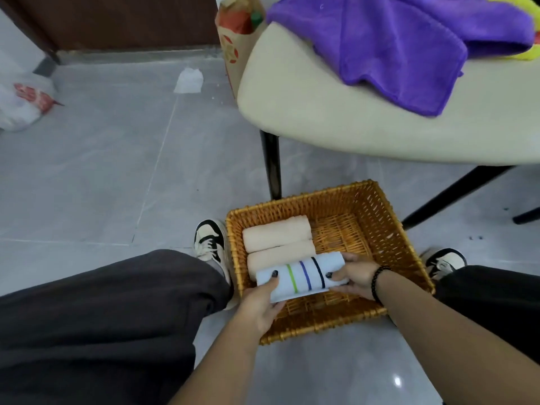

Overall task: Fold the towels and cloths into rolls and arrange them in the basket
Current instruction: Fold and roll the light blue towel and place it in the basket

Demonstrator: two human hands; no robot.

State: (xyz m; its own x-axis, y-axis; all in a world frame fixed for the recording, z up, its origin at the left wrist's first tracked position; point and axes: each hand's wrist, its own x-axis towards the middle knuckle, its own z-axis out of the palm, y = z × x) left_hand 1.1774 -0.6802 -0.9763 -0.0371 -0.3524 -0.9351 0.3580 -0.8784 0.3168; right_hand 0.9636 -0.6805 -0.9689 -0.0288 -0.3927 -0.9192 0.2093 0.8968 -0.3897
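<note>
While both hands cup its ends, left hand (260, 302) and right hand (358, 277) curled round it, the striped roll (304, 276) hovers along the basket's (409, 249) left wall, parallel to two peach rolls (277, 233)

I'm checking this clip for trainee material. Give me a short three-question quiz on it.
1. True or false: the woven wicker basket stands on the floor.
2. How many rolled beige towels lie in it?
3. Which hands hold the white rolled towel with green, blue and black stripes: A left hand only, B right hand only, C both?

Key: 1 true; 2 two; 3 C.
</note>
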